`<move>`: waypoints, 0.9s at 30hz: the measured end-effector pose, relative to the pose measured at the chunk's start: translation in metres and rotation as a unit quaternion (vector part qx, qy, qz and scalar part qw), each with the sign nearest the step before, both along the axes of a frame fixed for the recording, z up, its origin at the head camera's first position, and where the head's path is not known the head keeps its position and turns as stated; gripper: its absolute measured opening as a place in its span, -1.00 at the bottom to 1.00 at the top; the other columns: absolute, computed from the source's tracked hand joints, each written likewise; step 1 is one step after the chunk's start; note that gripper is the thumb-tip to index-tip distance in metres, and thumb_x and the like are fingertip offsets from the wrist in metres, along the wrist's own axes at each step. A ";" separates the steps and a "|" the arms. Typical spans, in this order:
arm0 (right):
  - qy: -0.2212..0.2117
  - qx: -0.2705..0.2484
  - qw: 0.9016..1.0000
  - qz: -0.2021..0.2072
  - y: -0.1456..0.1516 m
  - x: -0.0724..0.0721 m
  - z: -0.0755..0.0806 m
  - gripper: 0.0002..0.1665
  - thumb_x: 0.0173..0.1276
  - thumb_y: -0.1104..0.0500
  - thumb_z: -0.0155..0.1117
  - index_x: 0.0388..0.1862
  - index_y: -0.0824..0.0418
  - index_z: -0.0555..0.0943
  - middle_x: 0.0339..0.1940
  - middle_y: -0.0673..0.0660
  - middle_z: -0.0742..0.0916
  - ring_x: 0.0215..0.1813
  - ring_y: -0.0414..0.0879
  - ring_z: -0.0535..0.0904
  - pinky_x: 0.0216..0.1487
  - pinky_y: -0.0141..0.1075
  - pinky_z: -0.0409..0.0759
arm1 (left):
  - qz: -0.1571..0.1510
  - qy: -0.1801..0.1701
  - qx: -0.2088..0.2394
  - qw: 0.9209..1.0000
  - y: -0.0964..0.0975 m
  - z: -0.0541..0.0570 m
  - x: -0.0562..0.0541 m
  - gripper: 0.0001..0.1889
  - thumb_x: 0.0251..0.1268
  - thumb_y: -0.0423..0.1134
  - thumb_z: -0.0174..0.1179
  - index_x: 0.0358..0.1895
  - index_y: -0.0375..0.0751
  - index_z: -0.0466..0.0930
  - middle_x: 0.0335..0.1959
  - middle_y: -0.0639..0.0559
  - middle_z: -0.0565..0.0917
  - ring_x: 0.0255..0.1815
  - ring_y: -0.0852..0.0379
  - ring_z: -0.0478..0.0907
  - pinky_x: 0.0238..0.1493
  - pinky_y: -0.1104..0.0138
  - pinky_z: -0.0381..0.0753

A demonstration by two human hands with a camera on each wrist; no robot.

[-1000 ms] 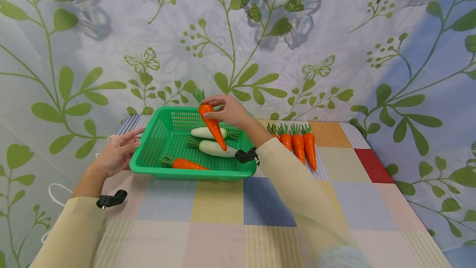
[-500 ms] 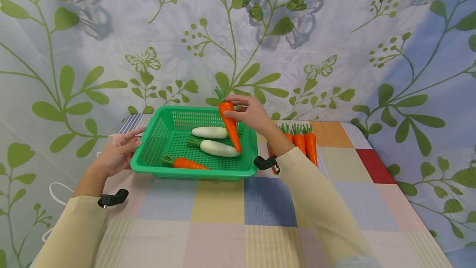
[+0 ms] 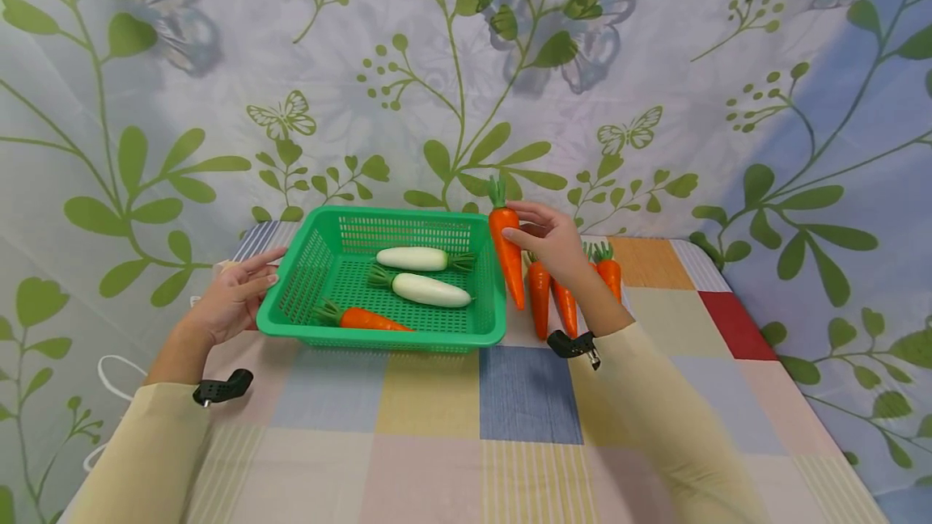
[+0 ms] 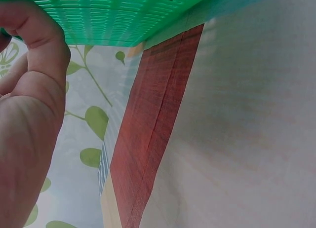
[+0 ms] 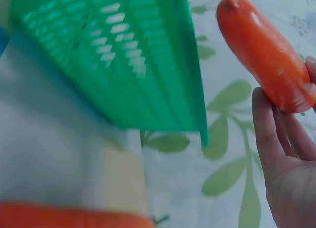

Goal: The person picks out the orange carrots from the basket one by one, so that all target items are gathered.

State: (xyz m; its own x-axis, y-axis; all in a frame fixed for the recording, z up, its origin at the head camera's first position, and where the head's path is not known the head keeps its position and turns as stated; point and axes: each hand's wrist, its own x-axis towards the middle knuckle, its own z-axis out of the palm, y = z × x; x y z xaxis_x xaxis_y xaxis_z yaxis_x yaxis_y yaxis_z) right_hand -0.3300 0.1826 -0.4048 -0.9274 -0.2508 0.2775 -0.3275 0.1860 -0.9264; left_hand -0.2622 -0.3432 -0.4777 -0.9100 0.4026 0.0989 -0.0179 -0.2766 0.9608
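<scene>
My right hand [image 3: 549, 241] pinches a carrot [image 3: 507, 253] near its leafy top, thumb against fingers. The carrot hangs tip down, just beyond the right rim of the green basket [image 3: 393, 339]. In the right wrist view the same carrot [image 5: 264, 53] is at the upper right, above the fingers. My left hand [image 3: 231, 297] grips the basket's left rim; the left wrist view shows its bent finger [image 4: 44, 55] against the basket edge. Inside the basket lie two white radishes, one at the back [image 3: 411, 258] and one in front [image 3: 429, 290], plus a carrot [image 3: 367, 319].
Right of the basket, several carrots [image 3: 539, 297] lie side by side on the patchwork tablecloth [image 3: 422, 395], partly hidden by my right hand and forearm. A leaf-patterned curtain [image 3: 451, 79] hangs behind the table. A white cable [image 3: 109, 374] lies at the left.
My right hand has carried the carrot rightward, from above the basket to beyond its right rim. My left hand and the basket have stayed in place.
</scene>
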 end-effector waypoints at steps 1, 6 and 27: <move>0.001 -0.002 1.000 -0.007 0.006 0.001 -0.002 -0.41 0.32 0.01 0.50 0.33 -0.01 0.62 0.29 0.14 0.69 0.19 0.01 0.69 0.01 -0.34 0.74 | 0.001 0.001 0.000 1.000 0.000 0.000 0.000 -0.40 0.66 -0.43 -0.14 0.65 -0.21 -0.03 0.07 0.00 0.72 0.00 0.12 0.78 -0.04 0.22 0.79; -0.003 0.005 0.999 -0.041 0.035 0.002 -0.011 -0.40 0.33 0.00 0.50 0.34 -0.01 0.61 0.29 0.13 0.70 0.15 -0.10 0.68 0.05 -0.43 0.71 | 0.009 0.003 0.001 1.000 -0.002 -0.001 0.000 -0.41 0.65 -0.44 -0.14 0.64 -0.22 0.00 0.05 0.00 0.73 -0.02 0.13 0.78 -0.04 0.26 0.79; -0.058 0.030 0.988 -0.141 0.160 0.001 -0.045 -0.28 0.40 0.01 0.42 0.49 0.13 0.46 0.19 -0.11 0.64 0.05 -0.40 0.63 -0.02 -0.60 0.65 | 0.007 0.008 -0.006 1.000 0.001 0.002 0.000 -0.40 0.66 -0.44 -0.17 0.65 -0.24 -0.04 0.05 0.01 0.72 -0.01 0.14 0.76 -0.04 0.27 0.79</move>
State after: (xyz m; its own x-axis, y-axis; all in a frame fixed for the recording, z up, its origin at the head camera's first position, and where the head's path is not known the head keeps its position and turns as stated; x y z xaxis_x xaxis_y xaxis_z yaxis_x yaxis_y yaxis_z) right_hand -0.3294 0.3425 -0.4497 -0.9875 0.0100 0.1573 -0.1465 0.3098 -0.9395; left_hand -0.2617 -0.3419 -0.4757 -0.9136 0.3919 0.1081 0.0003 -0.2652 0.9642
